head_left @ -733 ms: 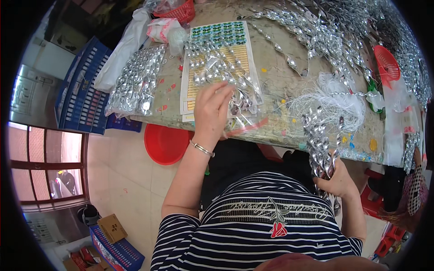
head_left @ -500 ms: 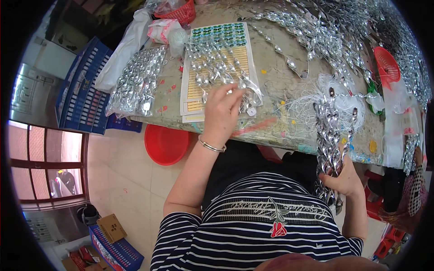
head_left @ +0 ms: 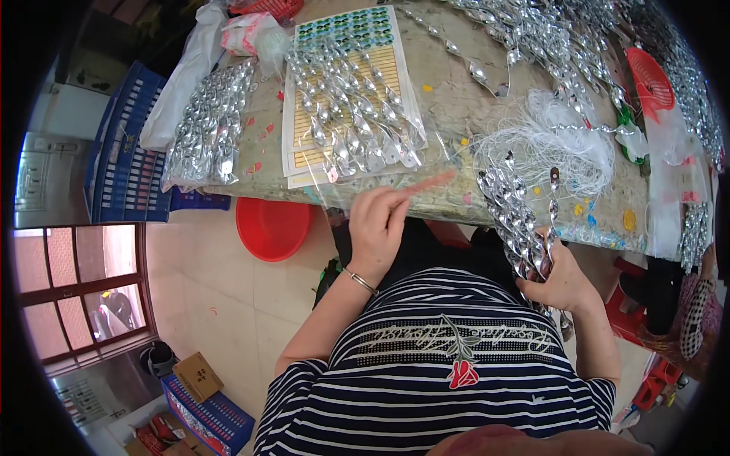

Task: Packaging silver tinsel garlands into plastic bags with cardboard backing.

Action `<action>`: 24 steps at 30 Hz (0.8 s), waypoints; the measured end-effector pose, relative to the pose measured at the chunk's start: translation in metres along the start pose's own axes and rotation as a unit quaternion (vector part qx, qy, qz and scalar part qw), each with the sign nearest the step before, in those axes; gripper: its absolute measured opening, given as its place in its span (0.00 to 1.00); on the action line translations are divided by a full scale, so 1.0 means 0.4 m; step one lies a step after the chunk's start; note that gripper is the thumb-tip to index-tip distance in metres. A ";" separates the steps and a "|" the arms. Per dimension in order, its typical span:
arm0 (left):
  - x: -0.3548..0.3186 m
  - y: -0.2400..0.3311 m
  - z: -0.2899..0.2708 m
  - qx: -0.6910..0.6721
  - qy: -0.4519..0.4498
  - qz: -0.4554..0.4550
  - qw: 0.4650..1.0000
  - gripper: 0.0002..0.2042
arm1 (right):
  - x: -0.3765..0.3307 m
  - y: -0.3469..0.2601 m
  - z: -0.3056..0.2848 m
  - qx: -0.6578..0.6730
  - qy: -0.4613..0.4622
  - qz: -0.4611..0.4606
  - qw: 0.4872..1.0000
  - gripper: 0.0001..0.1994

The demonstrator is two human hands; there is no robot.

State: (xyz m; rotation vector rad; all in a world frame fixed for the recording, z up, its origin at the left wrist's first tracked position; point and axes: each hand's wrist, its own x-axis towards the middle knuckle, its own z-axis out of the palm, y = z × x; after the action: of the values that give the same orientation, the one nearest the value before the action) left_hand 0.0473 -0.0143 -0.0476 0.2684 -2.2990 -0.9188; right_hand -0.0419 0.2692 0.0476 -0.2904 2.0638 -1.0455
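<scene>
In the head view, your patterned sheet (head_left: 350,29), with green ovals above yellow strips, is lying on the table (head_left: 449,91). A row of silver twisted foil spirals (head_left: 353,140) is resting over this sheet, with a clear plastic bag (head_left: 342,185) spreading around them and past the sheet's near edge. Your left hand (head_left: 378,220) is hanging just below the sheet, thumb and fingertips drawn close together beside the bag; whether they are pinching its film, I cannot tell. To the right of the sheet and nearer you, your right hand (head_left: 559,277) is gripping a bunch of foil spirals (head_left: 518,216), fingers and thumb closing around it. A packed bag of spirals (head_left: 209,125) is lying left of the sheet. White string (head_left: 566,144) is sprawling to its right, and a red mesh basket (head_left: 651,80) is sitting farther right. A red basin (head_left: 272,228) is standing on the floor, lower than the sheet and to its left.
</scene>
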 end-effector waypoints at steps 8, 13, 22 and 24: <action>0.090 -0.001 0.039 0.085 -0.051 0.096 0.990 0.21 | -0.009 0.013 -0.001 0.023 0.000 -0.010 1.000 0.30; 0.154 -0.002 0.043 0.156 -0.101 0.102 0.977 0.27 | -0.020 0.019 -0.005 0.030 0.003 -0.009 1.000 0.30; 0.145 -0.084 -0.010 0.231 -0.130 0.121 0.957 0.19 | -0.015 0.033 -0.009 0.036 0.024 -0.012 0.999 0.29; 0.134 -0.108 -0.028 0.119 -0.090 0.119 0.982 0.18 | -0.013 0.035 -0.008 0.019 0.031 -0.014 0.999 0.28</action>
State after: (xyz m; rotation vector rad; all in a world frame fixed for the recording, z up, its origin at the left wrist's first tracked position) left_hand 0.0108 -0.0736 -0.0445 0.0075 -2.5425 -0.5682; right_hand -0.0389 0.2827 0.0409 -0.2708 2.0969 -1.1222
